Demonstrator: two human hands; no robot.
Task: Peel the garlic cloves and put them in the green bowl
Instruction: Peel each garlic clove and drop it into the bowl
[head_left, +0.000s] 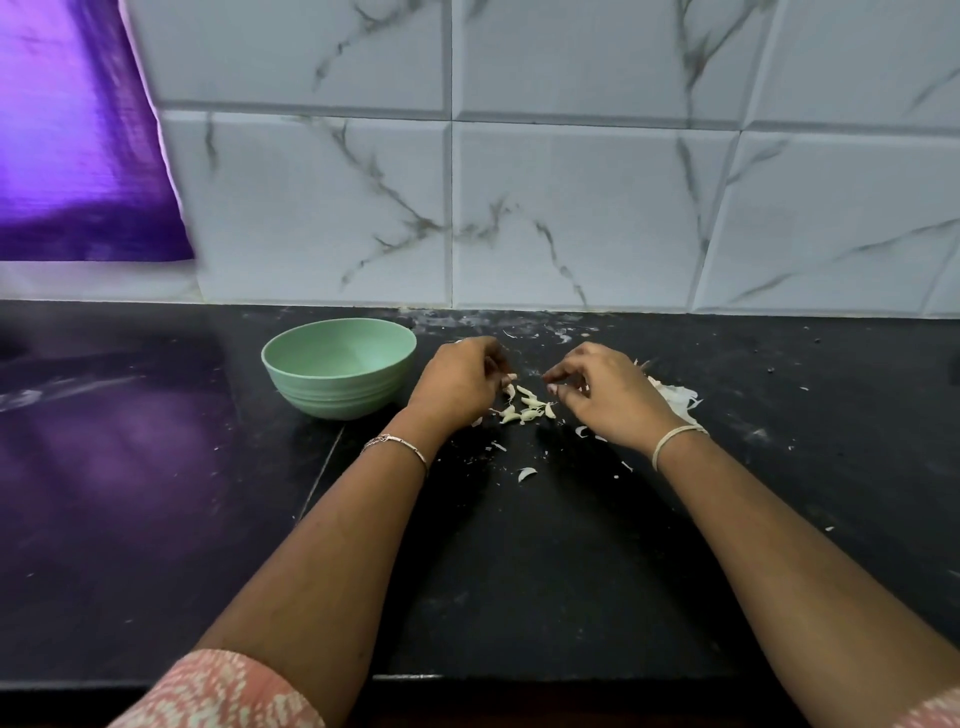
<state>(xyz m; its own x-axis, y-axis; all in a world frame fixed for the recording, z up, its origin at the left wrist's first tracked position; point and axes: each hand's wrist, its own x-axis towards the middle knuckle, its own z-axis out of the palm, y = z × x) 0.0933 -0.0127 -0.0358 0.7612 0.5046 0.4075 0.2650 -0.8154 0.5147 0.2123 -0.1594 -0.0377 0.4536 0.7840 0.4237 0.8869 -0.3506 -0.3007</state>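
Note:
A green bowl (337, 364) stands on the black counter (519, 571), left of my hands, and its visible inside looks bare. A small heap of pale garlic cloves (525, 408) lies on the counter between my hands. My left hand (457, 387) hovers just right of the bowl, its fingers curled down to the heap's left edge; whether they pinch a clove is hidden. My right hand (605, 397) hangs over the heap's right side with loosely curled fingers, thumb and forefinger apart and nothing between them.
A pile of white garlic skins (675, 397) lies behind my right hand, and loose flakes (527, 474) dot the counter in front of the cloves. A marble-tiled wall (571, 208) backs the counter. A purple sheet (78, 156) hangs at the far left.

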